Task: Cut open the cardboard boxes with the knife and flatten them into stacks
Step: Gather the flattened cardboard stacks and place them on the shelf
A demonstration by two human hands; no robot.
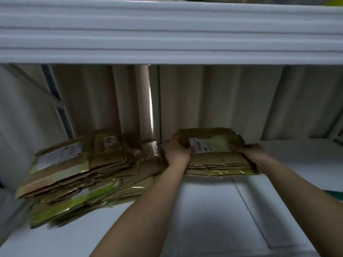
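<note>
A small stack of flattened cardboard boxes (219, 160) lies on the white shelf (204, 219) near its back, a white shipping label on top. My left hand (176, 151) grips the stack's left edge, thumb over the top sheet. My right hand (248, 151) holds the right edge, fingers curled onto the top. A larger, messier pile of flattened boxes (83, 175) with tape and labels lies to the left, close beside my left hand. No knife is in view.
A thick white shelf board (167, 34) runs overhead across the whole view. Pale corrugated panels (213, 101) form the back wall. A slanted frame bar (61, 112) stands at the back left. Something green (334, 193) shows at the right edge.
</note>
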